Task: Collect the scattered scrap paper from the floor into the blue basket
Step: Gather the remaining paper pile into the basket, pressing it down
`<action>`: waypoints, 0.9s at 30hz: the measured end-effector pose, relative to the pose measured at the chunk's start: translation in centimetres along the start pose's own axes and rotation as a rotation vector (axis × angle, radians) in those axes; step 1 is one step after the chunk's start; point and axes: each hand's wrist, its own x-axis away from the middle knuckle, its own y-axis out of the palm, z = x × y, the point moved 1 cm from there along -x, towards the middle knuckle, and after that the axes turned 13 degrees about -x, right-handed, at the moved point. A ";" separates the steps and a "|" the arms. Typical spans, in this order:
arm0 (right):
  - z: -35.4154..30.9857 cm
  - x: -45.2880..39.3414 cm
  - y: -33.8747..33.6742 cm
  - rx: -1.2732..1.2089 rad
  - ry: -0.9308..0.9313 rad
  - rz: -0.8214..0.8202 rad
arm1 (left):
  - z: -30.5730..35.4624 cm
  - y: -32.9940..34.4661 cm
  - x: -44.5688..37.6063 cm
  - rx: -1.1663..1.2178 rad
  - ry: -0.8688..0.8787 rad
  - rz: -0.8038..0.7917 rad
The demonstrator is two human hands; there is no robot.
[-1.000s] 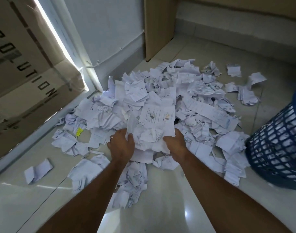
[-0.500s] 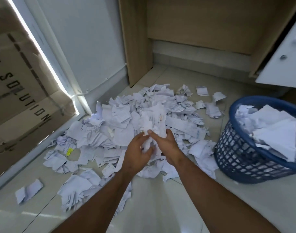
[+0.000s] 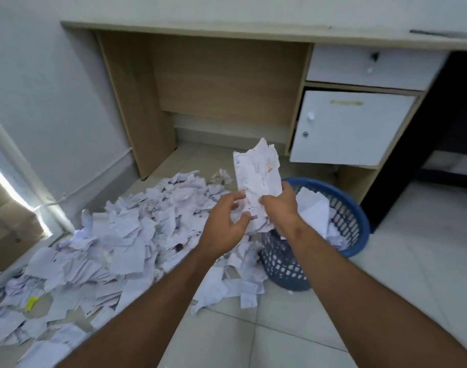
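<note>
From the head camera, both of the person's hands are raised in front of the chest with a bundle of scrap paper (image 3: pixel 256 179) between them. The right hand (image 3: pixel 280 208) has its fingers and thumb curled round the lower part of the bundle, which stands upright above it. The left hand (image 3: pixel 223 224) is cupped against the bundle's left side, its thumb and fingertips pinching the loose lower sheets.

The bundle looks very light and soft: torn, creased sheets that bend and slide over one another. Judged from that, a squeeze low down and from both sides, as here, should keep it together, while a one-handed or loose hold would probably shed pieces. Nothing about it is fragile, so crumpling it tighter would do no harm.

The blue basket (image 3: pixel 357 232) stands just beyond and below the right hand, its rim partly hidden by that wrist, and it already holds a heap of white sheets. The bundle is near the basket's left edge but appears not yet over its middle, so a short carry to the right seems to be what remains of this load.

Most of the paper pile (image 3: pixel 126 229) lies on the floor below and to the left of the left hand, reaching the basket's foot. The floor (image 3: pixel 402 274) is pale glossy tile, which looks slippery for flat sheets. Beyond the hands stands a wooden desk (image 3: pixel 221 81) with a white cabinet door (image 3: pixel 349 128), close to the basket.
</note>
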 end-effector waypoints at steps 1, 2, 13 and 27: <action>-0.7 -0.6 -1.8 0.028 -0.013 0.032 | 1.2 0.9 -0.7 -0.015 0.019 -0.026; -1.1 -1.2 -3.4 0.065 -0.029 0.057 | 2.0 1.7 -1.3 -0.046 0.041 -0.048; 5.2 -8.0 -13.5 0.774 0.069 0.021 | 3.6 12.9 -9.0 -0.748 0.251 -0.480; 10.2 -11.4 -11.9 1.153 0.033 -0.069 | 1.5 19.9 -11.3 -1.143 0.115 -0.960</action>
